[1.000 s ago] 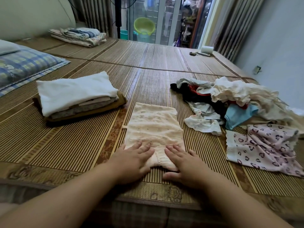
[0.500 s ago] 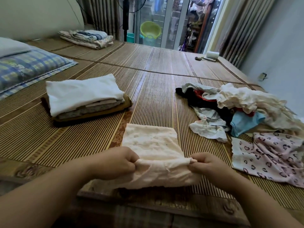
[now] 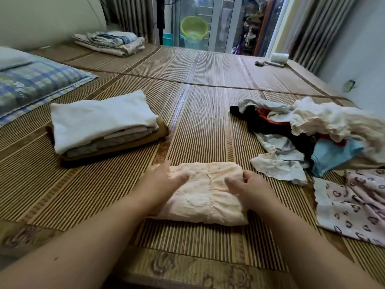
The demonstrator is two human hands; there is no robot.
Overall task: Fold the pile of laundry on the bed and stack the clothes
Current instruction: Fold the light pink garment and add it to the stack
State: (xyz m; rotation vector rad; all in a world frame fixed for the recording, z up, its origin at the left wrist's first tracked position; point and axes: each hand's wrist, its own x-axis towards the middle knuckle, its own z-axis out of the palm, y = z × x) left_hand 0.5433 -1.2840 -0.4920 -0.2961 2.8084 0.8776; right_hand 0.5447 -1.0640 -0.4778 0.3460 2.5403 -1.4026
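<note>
A striped bamboo mat [image 3: 198,113] covers the whole bed, and everything else lies on it. At the left edge sits a blue checked pillow [image 3: 31,84]. On the right, the unfolded pile of laundry [image 3: 312,130] spreads in a loose heap: cream ruffled cloth on top, black and red pieces under it, a light blue piece at the near side, and a pale printed piece trailing toward the middle. On the left, well apart from the pile, stands the folded stack [image 3: 104,124], with a white piece on top, paler layers between and a brown piece at the bottom. Just in front of the pile, at the right edge, a pink garment with dark heart prints [image 3: 354,205] lies flat and unfolded.

Near the front of the mat, between the stack and the pile, is the peach garment [image 3: 208,195], folded into a thick wide bundle with 1 crease down its middle. The 2 hands are at its far corners. The right hand [image 3: 248,184] grips the right end, with fingers curled over the corner and thumb laid across the top. The left hand [image 3: 164,182] is at the left end with its thumb on the cloth, but it is blurred, so I cannot tell whether it pinches or only presses.

At the far side lie folded bedding [image 3: 112,42], a green basin [image 3: 193,27] beyond the glass door, and a small white roll [image 3: 279,57].
</note>
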